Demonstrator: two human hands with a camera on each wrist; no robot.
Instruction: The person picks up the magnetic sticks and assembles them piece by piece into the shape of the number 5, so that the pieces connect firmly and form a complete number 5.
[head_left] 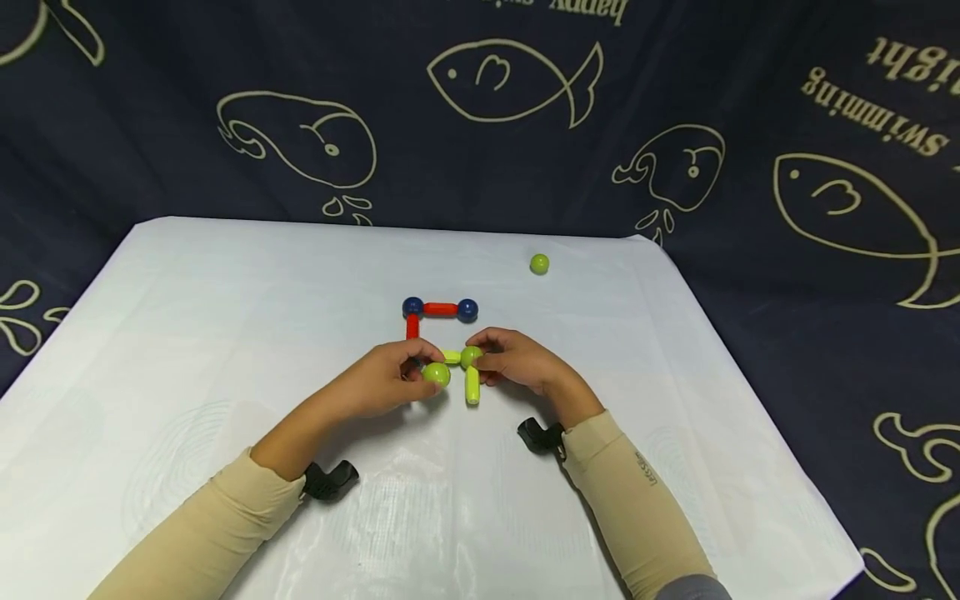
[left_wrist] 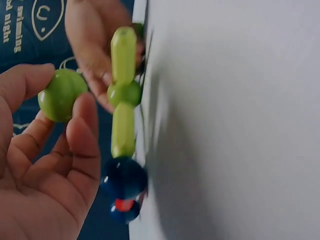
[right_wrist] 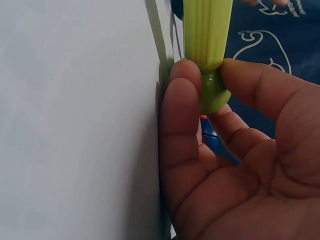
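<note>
Between its thumb and fingers my left hand [head_left: 382,379] pinches a glossy green ball [left_wrist: 62,97], held up off the table. My right hand [head_left: 521,360] pinches a second green ball [right_wrist: 214,95] at a joint of a ball-and-stick chain. From that joint one yellow-green stick [head_left: 472,387] points toward me. Another yellow-green stick [left_wrist: 123,130] runs left to a dark blue ball [left_wrist: 125,177], which my left hand hides in the head view. A red stick [head_left: 412,325] leads back to a blue corner ball [head_left: 413,307], then a second red stick [head_left: 440,309] reaches another blue ball [head_left: 467,311].
A loose green ball [head_left: 539,264] lies near the table's back edge, right of centre. The white-covered table [head_left: 247,292] extends around the chain on all sides. Behind it hangs a dark blue cloth [head_left: 405,167] with fish and whale drawings.
</note>
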